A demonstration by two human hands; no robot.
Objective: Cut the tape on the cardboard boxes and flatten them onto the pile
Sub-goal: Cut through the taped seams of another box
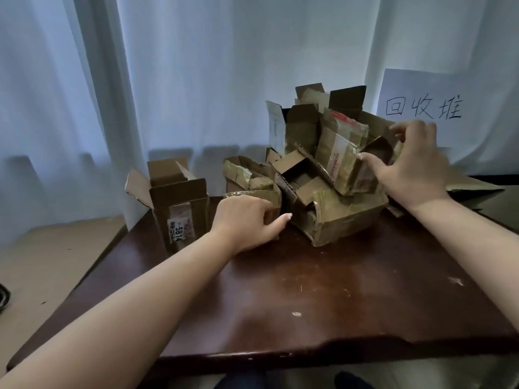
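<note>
A heap of opened, partly crushed cardboard boxes (334, 175) with shiny tape on them fills the far middle and right of the dark wooden table (323, 290). My left hand (248, 221) grips the left flap of the heap, thumb out toward the front box. My right hand (412, 167) grips the boxes on the heap's right side, fingers curled over an upper edge. One upright box (179, 203) with open top flaps and a label stands apart at the table's far left. No cutting tool is visible.
A white paper sign (424, 108) with handwritten characters hangs on the curtain behind the heap. Pale curtains close off the back. A flat cardboard sheet (471, 186) lies at the far right. Light floor lies left of the table.
</note>
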